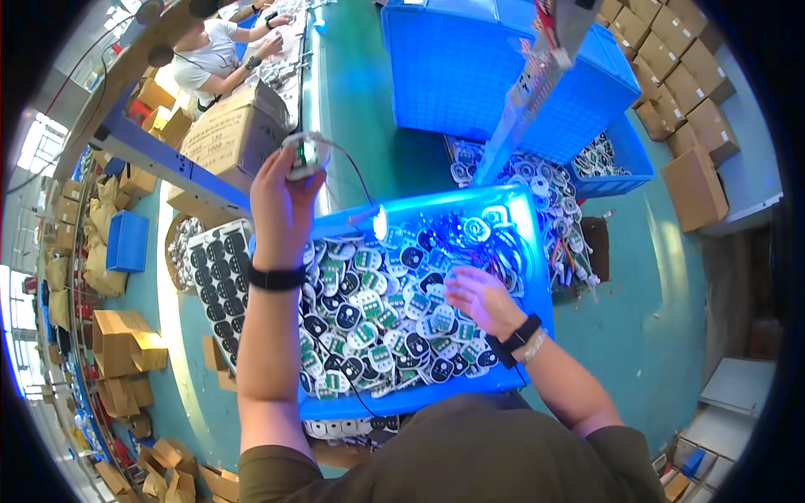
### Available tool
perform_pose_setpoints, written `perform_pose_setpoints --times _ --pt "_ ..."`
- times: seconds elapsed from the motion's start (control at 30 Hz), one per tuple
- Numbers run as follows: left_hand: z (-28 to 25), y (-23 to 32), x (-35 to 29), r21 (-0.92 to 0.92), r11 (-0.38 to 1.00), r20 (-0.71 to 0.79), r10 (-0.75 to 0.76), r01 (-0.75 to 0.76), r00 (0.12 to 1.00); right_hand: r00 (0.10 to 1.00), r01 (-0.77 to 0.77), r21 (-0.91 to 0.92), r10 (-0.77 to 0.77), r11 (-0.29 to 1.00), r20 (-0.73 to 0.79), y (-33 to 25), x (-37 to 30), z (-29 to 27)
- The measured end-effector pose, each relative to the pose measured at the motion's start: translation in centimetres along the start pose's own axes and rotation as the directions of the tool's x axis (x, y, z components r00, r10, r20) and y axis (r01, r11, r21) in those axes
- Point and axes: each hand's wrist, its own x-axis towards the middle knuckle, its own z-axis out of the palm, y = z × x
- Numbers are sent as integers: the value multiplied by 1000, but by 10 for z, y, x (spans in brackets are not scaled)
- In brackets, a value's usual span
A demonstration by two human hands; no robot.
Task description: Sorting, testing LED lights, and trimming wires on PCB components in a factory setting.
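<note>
My left hand [283, 201] is raised beyond the bin's far left corner, its fingers closed round a white housing with a green circuit board [307, 158]. From this housing a thin dark wire runs right and down towards a small glowing white lamp [380, 223] at the bin's far edge. My right hand [480, 300] hovers over the right part of the blue bin [543, 277] with its fingers apart and nothing held. Below both hands lies a heap of round white housings [381, 359], many with green boards, others with black faces. Near my right hand's fingertips is a bundle of dark wires [495, 251].
A tray of black parts [220, 289] stands left of the bin, with a cardboard box [235, 138] behind it. Large blue crates [470, 75] and a slanted metal post [516, 117] rise at the far right. Another person [214, 59] works at a far-left bench.
</note>
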Motion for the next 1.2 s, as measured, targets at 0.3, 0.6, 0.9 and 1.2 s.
perform_pose_setpoints --times 0.3,0.6,0.9,1.2 --pt "-30 1 213 310 826 41 483 -471 875 961 12 -73 -32 997 -274 6 -49 -45" --pt "-138 -121 239 -84 937 -300 -347 338 889 973 11 -99 -34 995 -228 19 -48 -40" --pt "-47 -63 28 316 917 213 -319 244 924 997 17 -189 -31 982 -69 27 -48 -31" --pt "-70 -45 -275 935 351 353 -901 -54 253 996 15 -248 8 969 92 15 -82 -19"
